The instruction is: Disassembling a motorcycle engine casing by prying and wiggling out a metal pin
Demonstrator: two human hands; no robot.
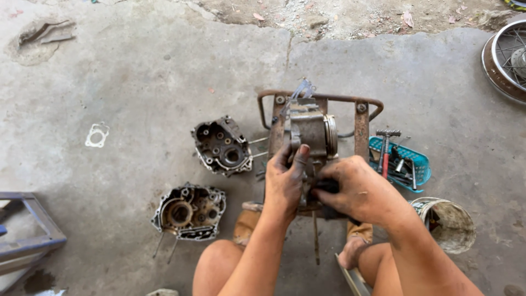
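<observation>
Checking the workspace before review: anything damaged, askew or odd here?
Yes. The grey concrete floor has a broken pit at top left and a crack running from the top edge. Two grimy metal engine case halves and a thin white gasket lie loose on it.

A cracked grey concrete floor (137,71) carries two greasy metal engine casings (222,146) and a flat white gasket (97,135). A blue plastic tool basket (419,160) and dirty white bucket (457,227) sit alongside.

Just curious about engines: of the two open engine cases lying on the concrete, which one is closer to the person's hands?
The upper case, dark inside, lying just left of the rusty stand beside the left hand. The other case sits lower and farther left.
</observation>
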